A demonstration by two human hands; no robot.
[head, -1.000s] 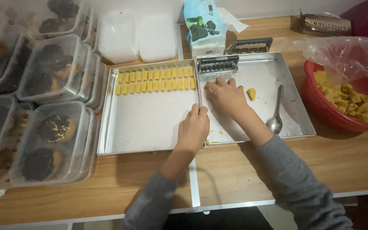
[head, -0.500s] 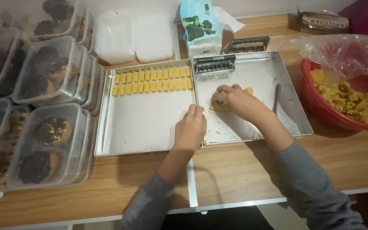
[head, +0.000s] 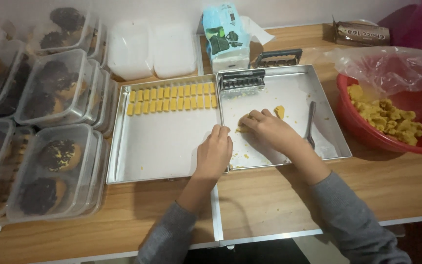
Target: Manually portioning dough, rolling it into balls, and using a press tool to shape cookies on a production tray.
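Two metal trays lie side by side on the wooden table. The left tray (head: 162, 151) carries two rows of small yellow dough pieces (head: 172, 98) along its far edge. My left hand (head: 214, 152) rests curled on the rims where the trays meet. My right hand (head: 269, 128) presses down in the right tray (head: 328, 142), fingers closed on a lump of yellow dough (head: 243, 128). Another dough lump (head: 280, 112) lies just beyond that hand. A metal cutter mould (head: 242, 80) sits at the right tray's far left corner.
A spoon (head: 310, 122) lies in the right tray. A red bowl (head: 367, 134) of yellow dough with a plastic bag stands at right. Stacked clear boxes of dark-topped cookies (head: 50, 161) fill the left. White lidded tubs (head: 150, 49), a tissue pack (head: 225, 34) and a second mould (head: 277, 57) stand behind.
My right hand drew back from the cutter mould toward the near left of the right tray and now presses on dough. My left hand stayed on the tray rims.
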